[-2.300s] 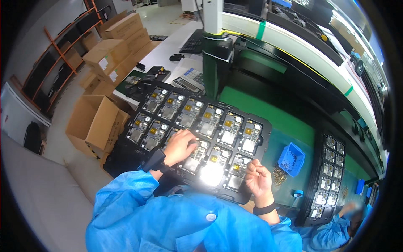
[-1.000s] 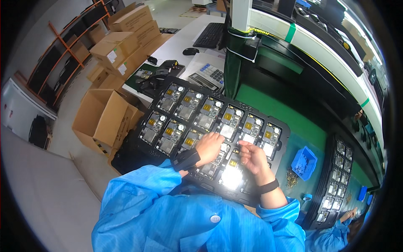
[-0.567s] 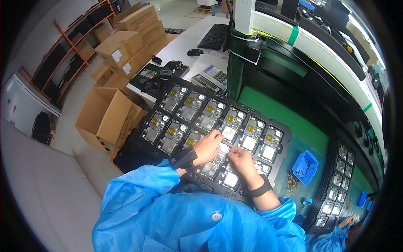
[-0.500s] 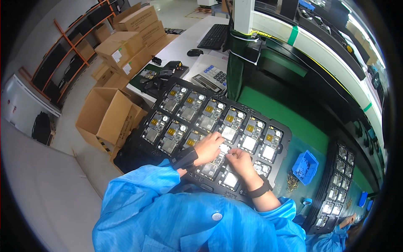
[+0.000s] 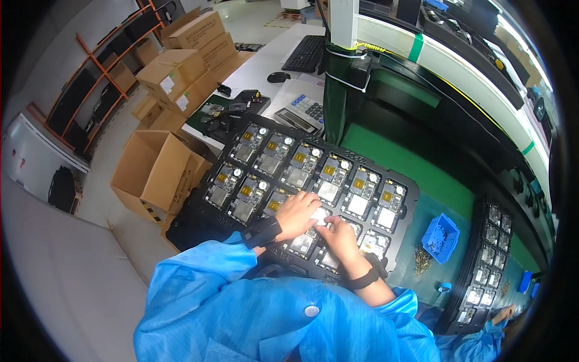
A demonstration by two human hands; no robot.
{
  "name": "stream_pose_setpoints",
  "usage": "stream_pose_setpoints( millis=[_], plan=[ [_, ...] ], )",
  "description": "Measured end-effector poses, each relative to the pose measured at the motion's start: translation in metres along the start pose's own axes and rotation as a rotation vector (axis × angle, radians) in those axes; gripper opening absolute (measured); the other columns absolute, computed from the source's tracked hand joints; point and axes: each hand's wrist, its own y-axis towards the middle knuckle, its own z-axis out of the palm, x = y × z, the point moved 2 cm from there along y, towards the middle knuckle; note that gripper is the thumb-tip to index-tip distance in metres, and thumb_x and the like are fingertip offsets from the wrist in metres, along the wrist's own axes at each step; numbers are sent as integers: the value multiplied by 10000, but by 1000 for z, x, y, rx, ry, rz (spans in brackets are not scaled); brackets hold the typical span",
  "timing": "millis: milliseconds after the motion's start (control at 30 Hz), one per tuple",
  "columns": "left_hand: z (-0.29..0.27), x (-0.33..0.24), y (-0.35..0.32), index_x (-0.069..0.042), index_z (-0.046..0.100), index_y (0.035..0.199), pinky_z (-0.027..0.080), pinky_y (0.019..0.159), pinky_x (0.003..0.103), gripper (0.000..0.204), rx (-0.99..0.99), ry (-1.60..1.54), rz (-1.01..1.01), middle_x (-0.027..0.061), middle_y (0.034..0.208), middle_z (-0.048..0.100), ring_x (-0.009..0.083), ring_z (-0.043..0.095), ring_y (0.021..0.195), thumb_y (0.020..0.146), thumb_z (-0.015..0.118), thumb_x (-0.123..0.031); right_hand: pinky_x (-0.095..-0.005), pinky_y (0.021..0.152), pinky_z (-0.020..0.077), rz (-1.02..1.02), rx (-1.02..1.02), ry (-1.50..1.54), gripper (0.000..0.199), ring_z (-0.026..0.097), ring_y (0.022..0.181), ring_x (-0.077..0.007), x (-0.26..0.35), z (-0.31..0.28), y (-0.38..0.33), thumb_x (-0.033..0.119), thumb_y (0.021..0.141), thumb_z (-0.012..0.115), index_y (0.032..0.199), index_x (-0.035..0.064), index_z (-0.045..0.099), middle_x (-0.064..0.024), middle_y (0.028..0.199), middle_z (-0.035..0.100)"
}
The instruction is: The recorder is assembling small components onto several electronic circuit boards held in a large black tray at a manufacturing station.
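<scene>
Two bare hands meet over the near middle of a black moulded tray [image 5: 416, 208] that lies tilted across the green worktop [image 5: 422, 172], its pockets filled with small electronic assemblies in rows. The left hand [image 5: 297, 214] and the right hand [image 5: 339, 235] sit close together, fingertips almost touching, over one small pale part [image 5: 318, 216] in a pocket near the tray's front edge; whether either hand actually pinches it cannot be told from this height. Black wrist straps band both forearms below blue smock sleeves [image 5: 205, 283].

By its look the part is light, thin and rigid, with exposed components and a glossy face, so it is probably fragile and slippery; the safest hold would likely be at its outer edges with fingertips, not on the face. The tray itself looks stiff but shallow, and jolting it could unseat its neighbours.

Room to move is narrow. The tray's left corner overhangs the worktop's edge above open cardboard boxes [image 5: 154, 175] on the floor. A dark green post [image 5: 344, 84] stands just behind the tray, with a calculator [image 5: 301, 111] beside it. To the right, a small blue bin [image 5: 441, 236] sits near the tray, with loose screws beside it, and a second loaded tray [image 5: 485, 265] lies further over, where another person's hand [image 5: 502, 314] works. Open green surface shows between the two trays.
</scene>
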Motion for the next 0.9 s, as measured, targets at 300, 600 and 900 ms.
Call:
stream_pose_setpoints(
  millis=[300,600,900],
  plan=[
    [5,-3,10,-26,517,965,382,792,401,325,94,42,-92,125,970,488,294,460,933,690,624,-162,-323,557,458,62,-39,44,395,586,566,-232,-3,-10,1,268,695,683,949,-20,593,-122,595,575],
    [5,-6,-5,-25,559,878,416,743,386,236,199,40,-37,113,841,551,285,500,851,705,598,-182,-325,569,462,60,-29,54,371,593,587,-234,-2,-14,2,255,689,684,944,0,599,-113,605,576],
    [5,-6,-3,-45,512,935,382,780,388,281,32,78,-34,99,925,488,281,469,892,698,624,-145,-322,567,462,52,-25,33,373,594,582,-230,-5,-13,4,262,692,684,948,4,603,-112,601,579]
  ],
)
